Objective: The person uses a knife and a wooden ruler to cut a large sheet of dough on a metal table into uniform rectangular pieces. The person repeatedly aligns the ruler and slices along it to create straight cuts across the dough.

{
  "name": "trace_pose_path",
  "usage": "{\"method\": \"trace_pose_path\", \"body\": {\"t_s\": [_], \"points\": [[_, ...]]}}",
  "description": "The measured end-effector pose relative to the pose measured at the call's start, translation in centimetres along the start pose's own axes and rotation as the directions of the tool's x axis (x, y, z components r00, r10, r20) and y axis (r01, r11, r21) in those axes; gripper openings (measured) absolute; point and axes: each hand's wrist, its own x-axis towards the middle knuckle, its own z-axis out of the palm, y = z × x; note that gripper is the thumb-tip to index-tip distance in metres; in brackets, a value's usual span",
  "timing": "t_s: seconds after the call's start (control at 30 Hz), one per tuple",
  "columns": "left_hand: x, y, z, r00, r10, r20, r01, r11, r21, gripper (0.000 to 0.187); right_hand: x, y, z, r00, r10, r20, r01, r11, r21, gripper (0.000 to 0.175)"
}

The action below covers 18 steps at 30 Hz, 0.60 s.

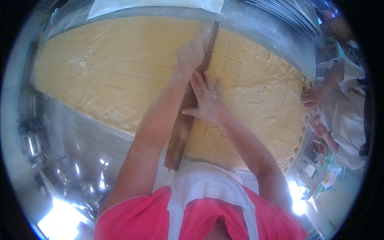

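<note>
A large sheet of pale yellow dough (pixel 129 60) lies across the table, with several cut lines on both sides of a long wooden board (pixel 180 132). The board lies across the sheet from the far side towards my apron. My right hand (pixel 208 100) rests palm down, fingers spread, partly on the board and partly on the dough to its right. Further up, my left hand (pixel 190 55) is curled and blurred at the board's left edge; whether it holds something is hidden. Both hands look floury.
At the right edge, a co-worker's hands (pixel 313 97) are at the dough's end, near a row of round holes (pixel 296 149). A stack of metal trays or rods (pixel 288 15) stands at the back right. A white cloth or sheet (pixel 156 6) lies at the far edge.
</note>
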Motion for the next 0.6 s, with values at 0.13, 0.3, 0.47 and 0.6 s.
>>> {"method": "trace_pose_path", "body": {"t_s": [0.13, 0.3, 0.47, 0.6], "points": [[0.0, -0.4, 0.0, 0.998, 0.018, -0.053, -0.025, 0.991, -0.134, 0.045, 0.1, 0.2, 0.0, 1.000, -0.004, 0.011, 0.003, 0.997, 0.080, 0.117], [1.8, -0.6, 1.1, 0.999, -0.025, 0.045, 0.029, 0.996, -0.086, 0.044, 0.0, 0.4, 0.5, 0.999, -0.015, -0.048, 0.019, 0.996, 0.091, 0.117], [6.0, 0.4, 0.7, 1.000, -0.005, 0.020, 0.007, 0.997, -0.082, 0.042, 0.2, 0.3, 0.6, 0.999, -0.016, -0.048, 0.016, 1.000, 0.014, 0.118], [-0.6, -1.6, 0.5, 0.997, -0.003, 0.081, 0.012, 0.994, -0.111, 0.038, 0.5, 0.3, 0.8, 1.000, 0.016, -0.001, -0.016, 1.000, -0.016, 0.120]]}}
